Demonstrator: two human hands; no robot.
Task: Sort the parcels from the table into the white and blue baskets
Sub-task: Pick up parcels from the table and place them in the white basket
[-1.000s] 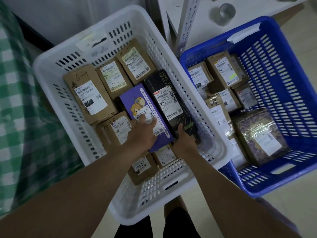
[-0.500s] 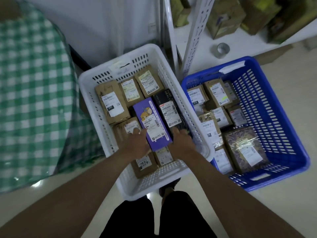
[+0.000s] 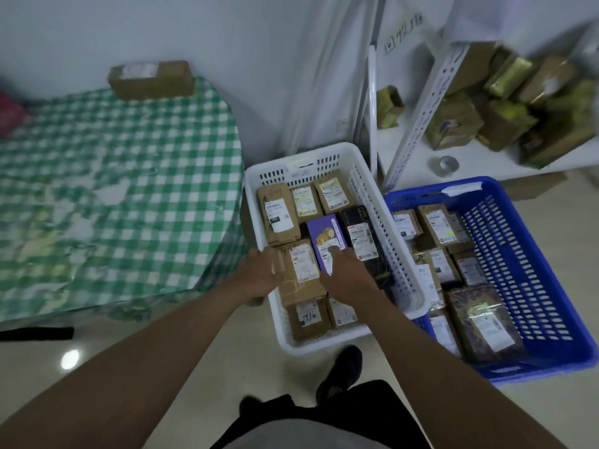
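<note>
Floor [image 3: 227, 351]: two baskets (both loaded)

We have one view only, from the head, looking forward and steeply down past both forearms onto the white basket [image 3: 327, 157], the blue basket [image 3: 534, 254] and the table [image 3: 113, 189] at left, all near.

I see the white basket [image 3: 385, 205] on the floor, packed with brown label-up parcels, a purple parcel [image 3: 324, 236] and a black one [image 3: 361, 234] lying flat side by side. At its 3 o'clock, touching it, the blue basket [image 3: 531, 254] holds more boxes. At 10 o'clock, one cardboard parcel [image 3: 150, 80] lies on the green-checked table [image 3: 113, 189].
</note>
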